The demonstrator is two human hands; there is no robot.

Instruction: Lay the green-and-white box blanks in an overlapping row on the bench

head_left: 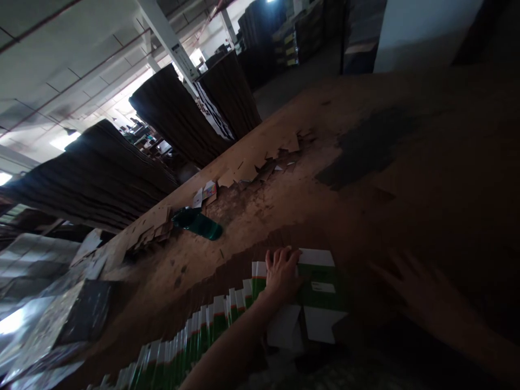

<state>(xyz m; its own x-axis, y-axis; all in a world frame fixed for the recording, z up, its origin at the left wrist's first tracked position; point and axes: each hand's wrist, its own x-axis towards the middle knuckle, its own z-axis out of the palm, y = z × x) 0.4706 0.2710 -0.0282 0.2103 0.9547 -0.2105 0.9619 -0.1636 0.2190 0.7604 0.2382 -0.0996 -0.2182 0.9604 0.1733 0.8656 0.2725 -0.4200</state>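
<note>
My left hand (282, 273) lies flat, palm down, on the top green-and-white flattened carton (320, 287) at the near edge of a long wooden worktable (365, 179). A fanned row of the same cartons (203, 330) runs from under that hand toward the lower left. My right hand (422, 292) hovers blurred to the right of the carton, fingers spread, holding nothing, over the dark part of the table.
A dark green plastic piece (199, 223) lies mid-table, with cardboard scraps (260, 168) and small printed cards (205, 192) beyond it. Tall stacks of brown corrugated sheets (101, 179) stand behind the table. Shiny printed sheets (52, 314) are piled at the lower left.
</note>
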